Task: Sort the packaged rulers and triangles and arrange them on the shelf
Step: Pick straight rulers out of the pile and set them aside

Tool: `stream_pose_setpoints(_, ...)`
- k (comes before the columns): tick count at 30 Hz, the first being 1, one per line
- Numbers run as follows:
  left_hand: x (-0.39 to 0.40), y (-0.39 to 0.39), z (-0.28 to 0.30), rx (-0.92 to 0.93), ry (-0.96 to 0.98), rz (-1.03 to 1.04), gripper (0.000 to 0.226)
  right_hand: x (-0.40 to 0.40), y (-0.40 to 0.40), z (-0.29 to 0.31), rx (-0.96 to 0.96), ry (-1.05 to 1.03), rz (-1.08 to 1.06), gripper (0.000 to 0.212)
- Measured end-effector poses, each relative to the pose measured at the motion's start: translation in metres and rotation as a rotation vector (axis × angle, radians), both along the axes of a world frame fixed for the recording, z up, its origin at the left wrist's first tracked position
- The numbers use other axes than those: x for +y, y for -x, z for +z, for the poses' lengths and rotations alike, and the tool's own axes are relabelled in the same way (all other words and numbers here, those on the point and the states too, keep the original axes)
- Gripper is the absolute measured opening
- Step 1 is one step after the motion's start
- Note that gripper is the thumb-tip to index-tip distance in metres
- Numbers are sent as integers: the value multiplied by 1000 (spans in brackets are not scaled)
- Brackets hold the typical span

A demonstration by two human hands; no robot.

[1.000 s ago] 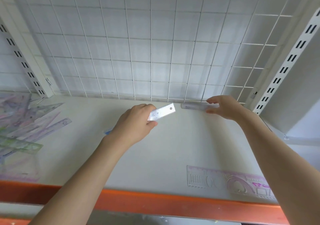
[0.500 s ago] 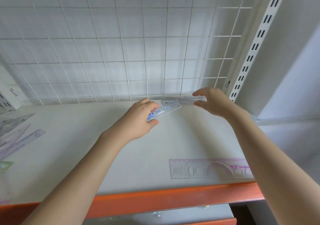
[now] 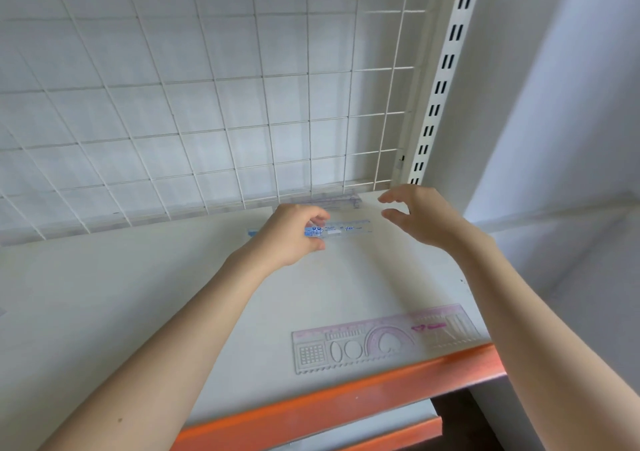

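Note:
My left hand (image 3: 289,234) grips a clear packaged ruler with blue print (image 3: 341,230), held level just above the white shelf (image 3: 145,298) near its back edge. Behind it, a second clear ruler (image 3: 334,202) lies along the foot of the wire grid. My right hand (image 3: 420,215) hovers to the right of both rulers with fingers spread, holding nothing. A pink stencil ruler (image 3: 382,339) with cut-out shapes lies flat near the shelf's front edge on the right.
A white wire grid panel (image 3: 207,104) forms the back of the shelf. A slotted white upright (image 3: 440,86) stands at the back right corner. The shelf's front has an orange rail (image 3: 346,402), with a lower shelf beneath.
My right hand has let go of the ruler at the back and lifted away to the right, fingers spread. The view has swung right, so the pile of rulers at the left is out of sight.

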State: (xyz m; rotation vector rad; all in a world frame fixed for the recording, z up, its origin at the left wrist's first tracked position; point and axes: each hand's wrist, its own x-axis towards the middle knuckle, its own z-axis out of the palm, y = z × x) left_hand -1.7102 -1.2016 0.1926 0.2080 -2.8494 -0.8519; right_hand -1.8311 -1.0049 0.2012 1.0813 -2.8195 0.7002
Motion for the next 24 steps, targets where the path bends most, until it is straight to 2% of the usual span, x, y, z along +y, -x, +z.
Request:
stream_pose_setpoints(8, 6, 5, -4, 52, 10, -21, 35, 7, 2, -9, -34, -15, -17, 28)
stream_pose_setpoints(17, 6, 22, -11, -12, -2, -29, 44, 3, 4, -11, -23, -72, -43, 30)
stream_pose_setpoints(20, 3, 24, -9, -28, -12, -36, 53, 0, 3, -11, -17, -89, -45, 31)
stream_pose_setpoints(24, -13, 14, -5, -85, 98, -13, 56, -3, -1, -9, -3, -115, -27, 33)
